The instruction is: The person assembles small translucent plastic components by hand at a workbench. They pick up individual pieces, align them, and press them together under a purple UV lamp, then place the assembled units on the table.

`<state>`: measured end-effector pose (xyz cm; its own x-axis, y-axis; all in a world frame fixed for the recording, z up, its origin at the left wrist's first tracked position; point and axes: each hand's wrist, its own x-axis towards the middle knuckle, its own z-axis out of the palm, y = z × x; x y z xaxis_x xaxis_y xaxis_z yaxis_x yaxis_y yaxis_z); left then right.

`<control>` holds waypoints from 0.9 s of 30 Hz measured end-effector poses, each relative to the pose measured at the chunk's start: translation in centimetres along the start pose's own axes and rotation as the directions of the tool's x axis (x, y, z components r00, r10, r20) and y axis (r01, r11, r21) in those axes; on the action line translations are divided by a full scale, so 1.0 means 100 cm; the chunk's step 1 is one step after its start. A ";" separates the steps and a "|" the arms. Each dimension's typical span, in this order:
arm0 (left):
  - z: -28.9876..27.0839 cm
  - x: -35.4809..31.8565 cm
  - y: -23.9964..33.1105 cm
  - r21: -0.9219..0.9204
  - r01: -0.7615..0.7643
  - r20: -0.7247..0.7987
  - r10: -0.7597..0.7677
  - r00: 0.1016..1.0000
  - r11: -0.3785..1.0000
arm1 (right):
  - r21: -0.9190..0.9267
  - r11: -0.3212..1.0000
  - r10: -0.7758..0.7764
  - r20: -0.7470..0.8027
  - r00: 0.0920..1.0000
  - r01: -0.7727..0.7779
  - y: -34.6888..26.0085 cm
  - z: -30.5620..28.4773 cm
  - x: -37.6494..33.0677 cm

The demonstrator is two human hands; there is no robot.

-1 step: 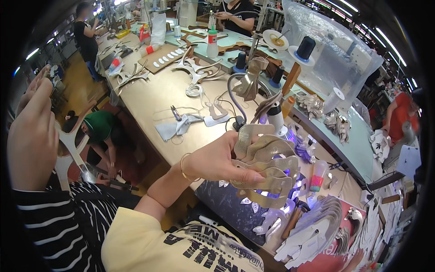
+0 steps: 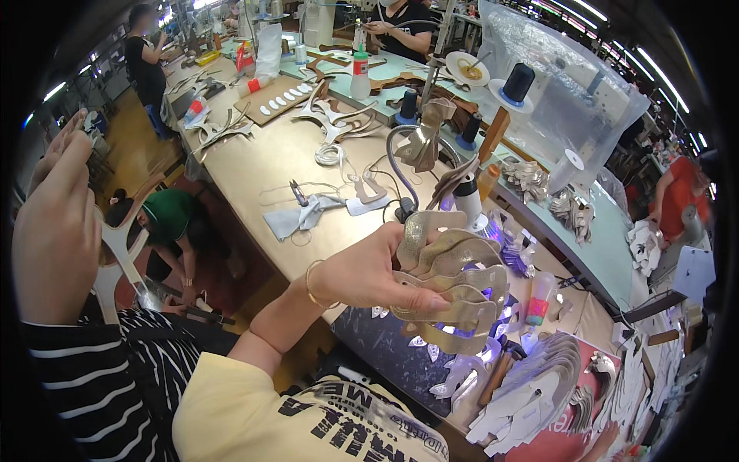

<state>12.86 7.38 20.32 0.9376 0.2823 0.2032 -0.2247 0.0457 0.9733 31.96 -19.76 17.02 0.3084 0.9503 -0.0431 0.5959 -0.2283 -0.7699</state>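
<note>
My left hand (image 2: 358, 271) is closed on a fan of several curved gold leather pieces (image 2: 456, 258), thumb on the near side. Its other fingers are mostly hidden behind the pieces. The fan hangs above the right part of the work table (image 2: 292, 223). Directly behind it stands a white lamp head (image 2: 467, 197), its bluish light falling on small pieces below. My right hand does not show. At the left edge, a co-worker's hand (image 2: 55, 231), in a black and white striped sleeve, is beside a pale forked strap piece (image 2: 123, 245).
Stacked pale-gold pieces (image 2: 535, 385) lie at the lower right, near a clear bottle (image 2: 540, 300). Dark thread cones (image 2: 517, 83) and a plastic-covered machine (image 2: 562, 85) stand farther back. Grey cloth (image 2: 304, 215) lies mid-table. A person in green (image 2: 169, 219) crouches at left.
</note>
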 end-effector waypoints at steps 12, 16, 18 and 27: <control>0.003 -0.025 0.023 -0.028 -0.075 -0.009 0.075 0.997 0.997 | -0.016 0.797 -0.587 -0.257 0.768 0.604 -0.149 -0.024 0.111; 0.001 -0.032 0.023 -0.052 -0.148 -0.011 0.148 0.989 0.988 | 0.084 0.875 -0.474 -0.055 0.879 0.477 -0.168 -0.020 0.120; -0.001 -0.034 0.023 -0.070 -0.169 -0.026 0.167 0.986 0.983 | 0.046 0.869 -0.492 -0.011 0.870 0.492 -0.171 -0.021 0.124; -0.001 -0.035 0.026 -0.120 -0.181 -0.059 0.175 0.983 0.976 | 0.128 0.881 -0.462 0.021 0.886 0.456 -0.171 -0.015 0.134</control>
<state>8.98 6.62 22.09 0.8666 0.3420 0.3634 -0.4205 0.1083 0.9008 27.01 -3.40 30.55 -0.0178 0.9523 0.3045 0.5708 0.2598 -0.7789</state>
